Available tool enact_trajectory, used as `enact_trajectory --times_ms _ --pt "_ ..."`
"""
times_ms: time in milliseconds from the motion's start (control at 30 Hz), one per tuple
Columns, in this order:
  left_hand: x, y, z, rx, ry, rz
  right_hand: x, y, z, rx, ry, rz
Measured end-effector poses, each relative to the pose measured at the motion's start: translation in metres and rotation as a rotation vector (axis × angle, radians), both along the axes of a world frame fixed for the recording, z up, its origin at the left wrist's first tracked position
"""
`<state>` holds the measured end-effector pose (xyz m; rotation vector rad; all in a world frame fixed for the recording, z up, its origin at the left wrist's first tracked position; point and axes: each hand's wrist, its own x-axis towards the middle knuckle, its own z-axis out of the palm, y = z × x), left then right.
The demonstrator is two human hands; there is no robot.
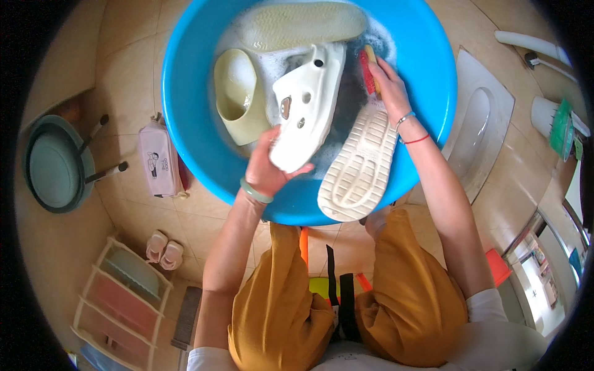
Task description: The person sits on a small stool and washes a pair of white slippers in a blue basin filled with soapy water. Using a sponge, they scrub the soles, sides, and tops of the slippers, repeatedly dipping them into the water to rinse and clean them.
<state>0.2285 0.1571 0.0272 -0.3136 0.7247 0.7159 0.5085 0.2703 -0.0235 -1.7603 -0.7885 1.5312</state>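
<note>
My left hand point(267, 170) is closed around the near end of a white clog point(315, 93), which has holes and small charms on its upper. In my right hand point(392, 91) is a scrub brush point(369, 73) with red bristles and a tan back, held over the water. Both hands are above a big blue basin point(433, 68) of grey, sudsy water. A second white clog point(359, 167) leans sole up on the near right rim, below my right wrist. Beyond the held clog lies a pale green shoe, sole up point(306, 26). Its pale green match point(240, 102) rests at the left, opening upward.
A squat toilet point(479, 123) is set in the tiled floor at right, near a green-bristled brush point(562, 128). Left of the basin are a pink bag point(158, 159), stacked grey-green tubs point(55, 164), pink slippers point(164, 250) and a rack point(124, 300).
</note>
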Motion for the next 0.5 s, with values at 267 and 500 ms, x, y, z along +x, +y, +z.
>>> enact_trajectory --times_ms 267,500 --pt "0.058 0.005 -0.003 0.098 0.203 -0.094 -0.045 -0.078 0.092 0.733 -0.379 0.526" --pt "0.077 -0.008 -0.006 -0.03 0.117 0.058 -0.054 -0.027 0.078 0.513 -0.775 0.68"
